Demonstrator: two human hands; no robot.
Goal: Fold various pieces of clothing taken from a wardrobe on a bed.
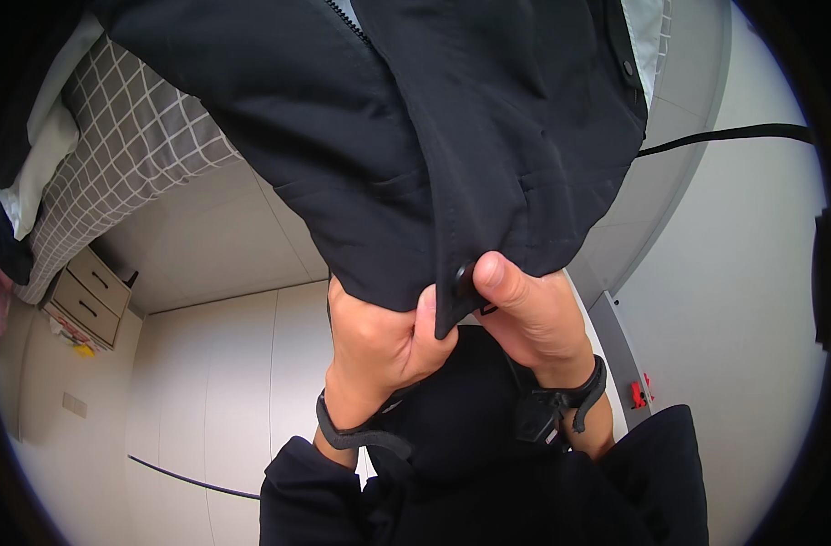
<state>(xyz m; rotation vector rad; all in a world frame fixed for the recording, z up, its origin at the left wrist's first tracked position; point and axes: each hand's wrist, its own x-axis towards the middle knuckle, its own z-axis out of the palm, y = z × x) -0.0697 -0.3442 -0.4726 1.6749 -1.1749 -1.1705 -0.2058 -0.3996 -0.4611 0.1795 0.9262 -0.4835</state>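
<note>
A black jacket (361,150) hangs in front of me, its dark zipper (347,22) partly parted at the top of the picture. My left hand (378,341) grips the lower hem beside the front placket (432,177), thumb pressed near its corner. My right hand (535,314) holds the hem on the other side, its thumb next to a round dark snap button (464,278) at the placket's bottom. The right fingers are mostly hidden behind the cloth. Another snap (628,68) shows on the jacket's right edge. Both wrists wear black straps.
A bed with a grey-and-white checked cover (142,116) stands at the left, with clothing on it. Beyond it is a small drawer cabinet (91,297). White panelled doors (238,362) lie behind my left arm. A black strap (729,133) extends to the right.
</note>
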